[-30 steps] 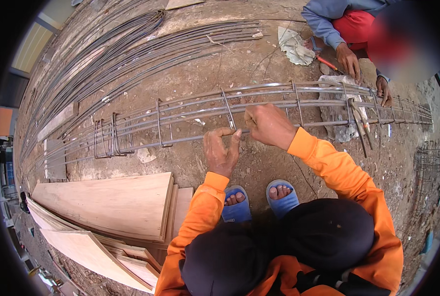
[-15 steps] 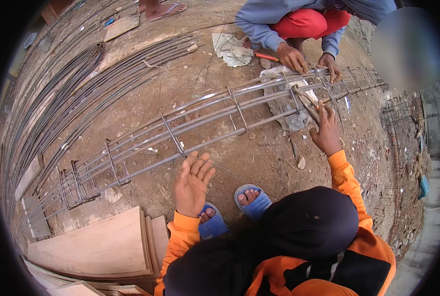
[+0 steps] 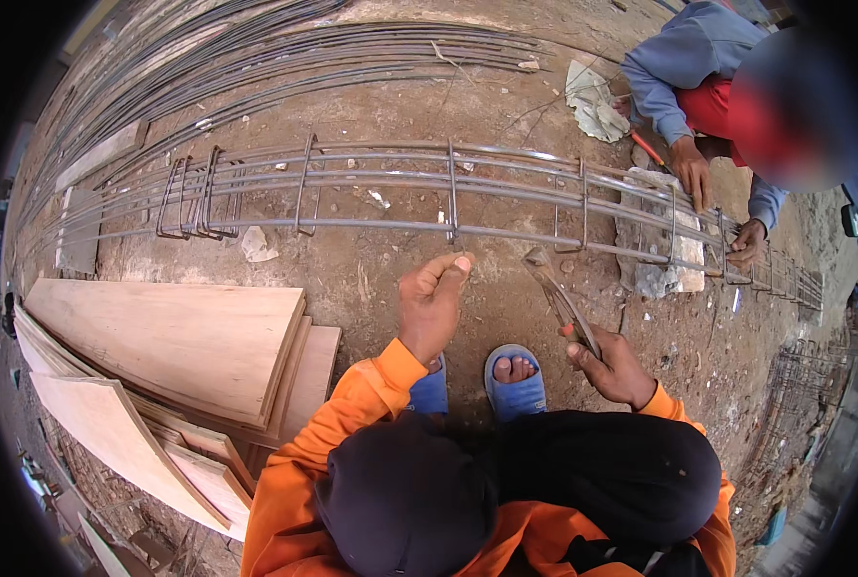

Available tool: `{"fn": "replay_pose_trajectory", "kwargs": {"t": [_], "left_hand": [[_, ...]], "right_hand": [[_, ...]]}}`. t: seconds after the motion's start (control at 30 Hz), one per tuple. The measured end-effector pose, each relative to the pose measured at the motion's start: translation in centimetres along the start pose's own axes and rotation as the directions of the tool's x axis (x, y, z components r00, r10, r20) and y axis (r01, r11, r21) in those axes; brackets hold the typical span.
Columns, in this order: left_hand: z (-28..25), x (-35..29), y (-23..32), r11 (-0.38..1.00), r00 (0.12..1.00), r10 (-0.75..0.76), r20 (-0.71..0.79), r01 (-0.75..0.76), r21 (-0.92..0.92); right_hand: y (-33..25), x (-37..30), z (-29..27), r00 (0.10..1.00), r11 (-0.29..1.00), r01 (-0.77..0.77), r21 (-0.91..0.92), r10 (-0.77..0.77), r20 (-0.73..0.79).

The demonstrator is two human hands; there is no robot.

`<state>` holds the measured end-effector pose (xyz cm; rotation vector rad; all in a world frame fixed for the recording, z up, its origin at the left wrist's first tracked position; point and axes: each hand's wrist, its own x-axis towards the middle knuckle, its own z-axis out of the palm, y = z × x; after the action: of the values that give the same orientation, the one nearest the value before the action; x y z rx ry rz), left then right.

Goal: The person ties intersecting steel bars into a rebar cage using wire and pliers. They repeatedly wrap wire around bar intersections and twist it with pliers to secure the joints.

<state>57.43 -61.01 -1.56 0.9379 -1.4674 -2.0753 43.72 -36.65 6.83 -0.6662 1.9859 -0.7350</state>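
Note:
A long rebar cage [image 3: 352, 225] of steel bars and square stirrups stretches across in front of me. My left hand [image 3: 432, 300] is closed in a pinch just below a stirrup [image 3: 453, 192] at the near bar; what its fingers hold is too small to make out. My right hand [image 3: 613, 369] grips a pair of pincers [image 3: 556, 296], worn metal with a bit of red on the handle. Their jaws point up toward the cage, apart from the bars. At the right, a co-worker's hands [image 3: 693, 175] touch the cage.
Stacked plywood sheets [image 3: 169, 351] lie at the near left. Loose rebar [image 3: 285, 60] runs along the far left. A pale stone block [image 3: 645, 231] sits under the cage's right part. A red-handled tool [image 3: 648, 147] lies by the crouching co-worker [image 3: 683, 67]. My blue sandals [image 3: 517, 389] are below the cage.
My left hand has gone from open to a closed pinch by the stirrup. My right hand has drawn back from the cage, bringing the pincers into plain sight. The whole view has turned.

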Motion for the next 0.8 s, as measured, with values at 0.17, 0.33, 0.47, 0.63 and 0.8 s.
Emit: {"fn": "replay_pose_trajectory", "kwargs": {"t": [0.17,0.33,0.47,0.63,0.8], "left_hand": [[0.0,-0.4,0.9,0.962,0.986,0.165,0.003,-0.162,0.218],[-0.6,-0.7,1.2,0.910,0.974,0.226,0.025,-0.220,0.352],[-0.6,-0.9,1.2,0.862,0.937,0.350,0.021,-0.330,0.384],[-0.8,-0.7,1.2,0.856,0.940,0.338,0.043,-0.326,0.400],[-1.0,-0.6,1.3,0.836,0.935,0.349,0.061,-0.339,0.432]], "right_hand": [[-2.9,4.7,1.7,0.960,1.000,0.024,0.015,-0.027,0.278],[-3.0,5.3,2.6,0.950,0.986,-0.043,0.163,-0.010,0.313],[-4.5,4.7,2.9,0.957,0.944,-0.143,0.297,0.056,0.285],[-5.3,5.0,2.4,0.958,0.995,-0.031,0.092,0.004,0.288],[-5.7,5.4,2.4,0.958,1.000,0.000,0.010,-0.003,0.286]]}}
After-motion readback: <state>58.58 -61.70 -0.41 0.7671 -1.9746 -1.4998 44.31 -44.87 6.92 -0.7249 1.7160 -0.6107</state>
